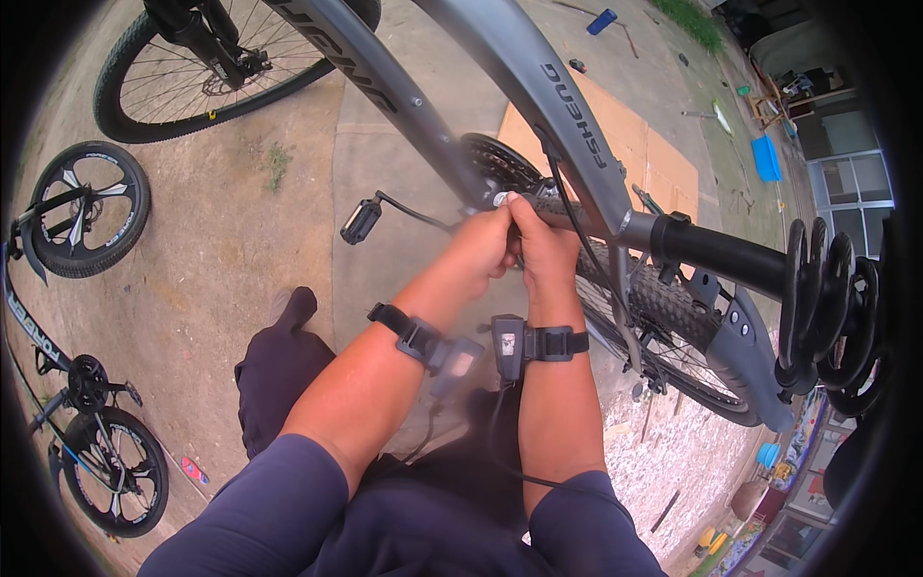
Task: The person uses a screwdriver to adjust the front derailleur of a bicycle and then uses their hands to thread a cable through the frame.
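A grey bicycle frame (538, 77) crosses the view in front of me. My right hand (546, 248) is closed around a black knurled handle (567, 210) with a silver tip, close to the chainring (500, 162). My left hand (478, 252) is clasped against the right one, on the same handle's end. A black pedal (361, 221) on its crank arm sticks out to the left of my hands. Both wrists wear strapped black devices (508, 341). The knobbly rear tyre (663, 303) lies just right of my right hand.
The front wheel (183, 72) is at the top left. A black seat post (721, 255) and saddle springs (827, 298) sit at the right. Another bicycle (87, 385) lies at the left on concrete. A cardboard sheet (644, 144) lies beyond, gravel (673, 452) at the lower right.
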`<state>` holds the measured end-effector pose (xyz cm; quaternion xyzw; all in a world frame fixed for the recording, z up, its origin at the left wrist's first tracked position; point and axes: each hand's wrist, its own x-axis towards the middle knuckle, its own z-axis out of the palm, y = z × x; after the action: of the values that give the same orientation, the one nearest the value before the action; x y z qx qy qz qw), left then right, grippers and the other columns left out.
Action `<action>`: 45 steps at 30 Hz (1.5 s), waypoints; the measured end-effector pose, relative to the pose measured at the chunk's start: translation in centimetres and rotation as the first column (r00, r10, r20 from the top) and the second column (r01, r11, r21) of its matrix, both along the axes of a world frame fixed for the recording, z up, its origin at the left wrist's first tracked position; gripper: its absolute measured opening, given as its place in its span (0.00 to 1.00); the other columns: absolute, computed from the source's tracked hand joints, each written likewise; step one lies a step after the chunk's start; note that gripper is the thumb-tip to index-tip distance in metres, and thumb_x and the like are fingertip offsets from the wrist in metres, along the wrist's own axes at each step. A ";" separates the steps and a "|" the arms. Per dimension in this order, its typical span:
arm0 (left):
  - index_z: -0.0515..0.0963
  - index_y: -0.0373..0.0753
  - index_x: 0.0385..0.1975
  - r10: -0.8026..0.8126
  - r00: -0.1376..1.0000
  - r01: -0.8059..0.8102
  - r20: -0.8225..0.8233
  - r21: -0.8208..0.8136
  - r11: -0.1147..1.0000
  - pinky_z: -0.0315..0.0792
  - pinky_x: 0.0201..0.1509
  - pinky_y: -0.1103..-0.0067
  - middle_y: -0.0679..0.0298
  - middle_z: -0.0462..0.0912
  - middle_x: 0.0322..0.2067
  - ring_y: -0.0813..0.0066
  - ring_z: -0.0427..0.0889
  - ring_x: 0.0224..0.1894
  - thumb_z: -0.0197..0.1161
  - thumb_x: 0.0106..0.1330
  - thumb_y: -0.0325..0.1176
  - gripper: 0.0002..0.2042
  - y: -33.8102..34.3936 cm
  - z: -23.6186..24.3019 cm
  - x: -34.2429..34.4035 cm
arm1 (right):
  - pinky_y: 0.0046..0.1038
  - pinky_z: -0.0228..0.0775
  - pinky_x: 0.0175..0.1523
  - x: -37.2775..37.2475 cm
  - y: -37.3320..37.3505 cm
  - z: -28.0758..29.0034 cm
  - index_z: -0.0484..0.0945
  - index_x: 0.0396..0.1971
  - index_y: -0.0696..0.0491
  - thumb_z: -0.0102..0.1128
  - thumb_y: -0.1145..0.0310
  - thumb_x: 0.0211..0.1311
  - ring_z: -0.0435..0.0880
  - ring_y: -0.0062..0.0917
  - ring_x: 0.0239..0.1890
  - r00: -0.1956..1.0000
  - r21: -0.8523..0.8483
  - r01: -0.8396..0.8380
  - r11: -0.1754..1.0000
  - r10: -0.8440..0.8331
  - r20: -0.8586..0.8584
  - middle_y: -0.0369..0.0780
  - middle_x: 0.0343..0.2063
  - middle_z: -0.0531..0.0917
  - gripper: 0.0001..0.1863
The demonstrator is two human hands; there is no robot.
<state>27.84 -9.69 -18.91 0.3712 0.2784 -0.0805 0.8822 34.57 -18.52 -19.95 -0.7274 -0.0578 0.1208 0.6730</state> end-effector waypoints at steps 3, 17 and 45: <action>0.71 0.42 0.27 -0.013 1.000 0.013 -0.018 0.011 1.000 0.52 0.17 0.84 0.70 0.70 0.20 0.82 0.65 0.19 0.43 0.74 0.53 0.22 0.2 0.5 -0.1 | 0.19 0.59 0.16 -0.2 0.2 0.1 0.80 0.29 0.57 0.70 0.73 0.56 0.73 0.16 0.14 0.999 0.000 0.015 1.000 -0.015 0.036 0.35 0.21 0.81 0.06; 0.72 0.47 0.27 0.015 0.999 -0.014 -0.035 0.014 1.000 0.43 0.17 0.84 0.78 0.63 0.19 0.88 0.54 0.17 0.45 0.74 0.51 0.19 0.2 1.8 -0.5 | 0.22 0.72 0.24 -0.8 0.6 2.3 0.77 0.35 0.58 0.72 0.76 0.53 0.81 0.20 0.25 0.967 -0.117 0.073 0.990 -0.041 0.253 0.39 0.28 0.83 0.12; 0.80 0.32 0.34 -0.227 0.972 0.083 -0.054 0.989 0.119 0.71 0.29 0.74 0.60 0.81 0.23 0.69 0.79 0.24 0.51 0.70 0.46 0.20 6.0 2.2 1.7 | 0.20 0.70 0.37 -5.1 1.9 2.9 0.71 0.56 0.50 0.56 0.68 0.67 0.82 0.19 0.35 0.805 0.471 0.389 0.791 -0.043 -0.592 0.37 0.39 0.81 0.18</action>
<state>29.56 -3.67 -16.71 0.8884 0.1735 0.0514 0.4219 29.48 -16.63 -17.02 -0.4261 0.1930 0.2205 0.8559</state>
